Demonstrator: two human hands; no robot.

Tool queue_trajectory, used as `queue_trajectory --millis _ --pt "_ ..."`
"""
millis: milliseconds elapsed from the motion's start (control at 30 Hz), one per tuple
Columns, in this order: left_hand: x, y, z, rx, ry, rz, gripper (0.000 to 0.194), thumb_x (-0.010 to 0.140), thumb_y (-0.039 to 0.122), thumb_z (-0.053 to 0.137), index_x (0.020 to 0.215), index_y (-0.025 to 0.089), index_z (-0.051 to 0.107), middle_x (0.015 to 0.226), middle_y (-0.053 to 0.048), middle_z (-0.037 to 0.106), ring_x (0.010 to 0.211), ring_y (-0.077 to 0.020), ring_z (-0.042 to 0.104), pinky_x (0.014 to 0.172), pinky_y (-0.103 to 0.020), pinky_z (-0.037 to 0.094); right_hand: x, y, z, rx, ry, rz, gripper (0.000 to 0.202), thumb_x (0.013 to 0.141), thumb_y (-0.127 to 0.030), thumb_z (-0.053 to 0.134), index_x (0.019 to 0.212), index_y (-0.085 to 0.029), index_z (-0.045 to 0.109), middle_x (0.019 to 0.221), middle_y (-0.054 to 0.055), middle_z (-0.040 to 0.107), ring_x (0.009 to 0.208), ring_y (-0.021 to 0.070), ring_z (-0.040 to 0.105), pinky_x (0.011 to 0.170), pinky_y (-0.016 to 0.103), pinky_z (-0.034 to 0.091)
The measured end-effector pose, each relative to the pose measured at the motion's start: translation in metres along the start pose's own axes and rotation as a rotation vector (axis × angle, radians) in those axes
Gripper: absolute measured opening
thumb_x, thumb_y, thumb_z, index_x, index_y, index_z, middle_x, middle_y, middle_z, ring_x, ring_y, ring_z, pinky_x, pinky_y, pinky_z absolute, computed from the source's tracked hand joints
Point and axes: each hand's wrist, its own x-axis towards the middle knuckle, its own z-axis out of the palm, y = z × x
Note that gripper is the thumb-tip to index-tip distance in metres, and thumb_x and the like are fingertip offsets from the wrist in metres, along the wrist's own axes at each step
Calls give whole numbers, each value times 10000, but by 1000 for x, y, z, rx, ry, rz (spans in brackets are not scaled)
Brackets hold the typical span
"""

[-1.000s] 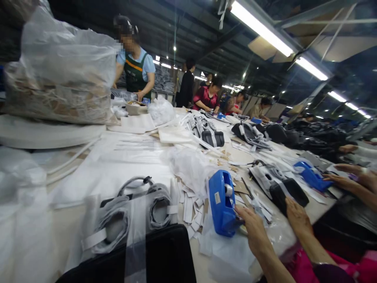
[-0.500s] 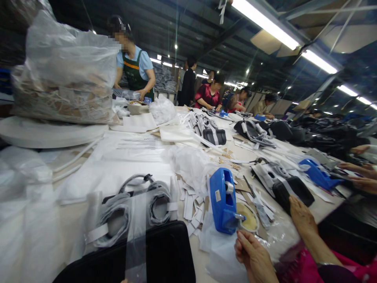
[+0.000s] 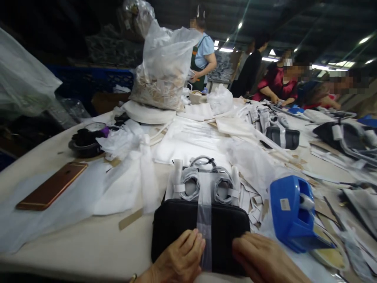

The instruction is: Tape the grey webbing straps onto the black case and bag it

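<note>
A black bag [image 3: 173, 220] lies in front of me, its grey handles [image 3: 190, 184] coiled in wrapping at the far side. A clear plastic strip [image 3: 204, 212] runs down over its middle. My left hand [image 3: 182, 255] is on the bag, fingers bunched together at the strip's left edge; what they pinch, if anything, is hidden. Over the bag's right side, my right hand [image 3: 262, 255] has its fingers curled in, slightly blurred, and their contents cannot be seen. Just right of that hand stands a blue tape dispenser [image 3: 282, 220].
A phone [image 3: 53, 186] lies at left on white sheeting. Behind it sits a dark round dish [image 3: 85, 147]. A full clear bag [image 3: 165, 74] stands on a white roll [image 3: 147, 114] farther back. Paper scraps [image 3: 255, 208] lie by the dispenser. Several people work beyond the table.
The view has swung left, bringing the phone into sight. My right hand has moved from beside the tape dispenser to the bag. My left hand now shows fully on the bag.
</note>
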Motion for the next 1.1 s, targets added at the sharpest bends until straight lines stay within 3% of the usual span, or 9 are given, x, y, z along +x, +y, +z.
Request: queue_trajectory --millis 100,200,367,500,633,767,933,1000,1100 --pt "-3 6 1 23 36 -76 269 830 210 496 1018 64 621 1023 -58 653 1059 -220 549 974 -352 382 56 -14 4 -286 -246 -242 149 786 -87 454 772 -201 548 708 13 621 622 153 540 596 276 374" --pt "-4 8 2 39 74 -112 267 822 257 540 1012 88 621 1011 -32 655 1056 -196 540 983 -344 365 88 -11 10 -428 -397 -318 148 761 -71 472 803 -186 554 712 19 621 659 164 572 652 290 381" --pt "-6 6 3 82 37 -97 263 830 320 535 998 140 627 1012 -11 652 1054 -181 526 954 -341 375 114 -10 13 -473 -551 -345 179 756 -59 461 840 -155 587 752 58 658 686 183 621 630 283 383" --pt "-8 6 7 71 67 -102 252 826 307 527 977 139 640 999 -10 653 1045 -188 523 944 -341 376 131 -10 15 -451 -558 -199 76 761 -128 540 767 -150 612 671 59 669 625 188 636 493 240 323" --pt "-8 5 8 63 65 -99 267 821 309 524 975 125 643 980 -15 659 1028 -191 536 936 -342 386 135 -1 12 -466 -410 -43 211 718 -276 669 861 -137 600 622 43 654 601 199 631 455 234 315" --pt "-5 4 8 70 124 -97 259 824 261 494 963 102 646 945 -31 655 995 -197 556 934 -352 393 108 6 18 -489 -204 -22 138 864 -180 462 859 -139 593 716 64 649 683 189 613 587 281 411" --pt "-5 5 11 63 226 -92 184 814 195 497 823 102 655 818 -39 639 909 -190 583 986 -369 384 50 11 72 -559 319 -546 390 937 -149 232 1064 -132 601 1110 63 646 1067 198 547 978 376 338" --pt "-6 4 12 37 228 -68 141 793 166 510 746 118 633 802 -41 635 895 -190 587 1000 -377 386 34 12 100 -586 454 -610 372 944 -160 261 1010 -150 628 1081 21 666 1044 180 567 1083 403 218" --pt "-6 2 7 -10 236 -41 167 813 201 492 750 110 618 806 -52 636 884 -185 590 996 -355 406 16 11 131 -425 714 -525 401 946 -131 274 818 -227 642 816 -69 713 826 113 643 1121 394 170"
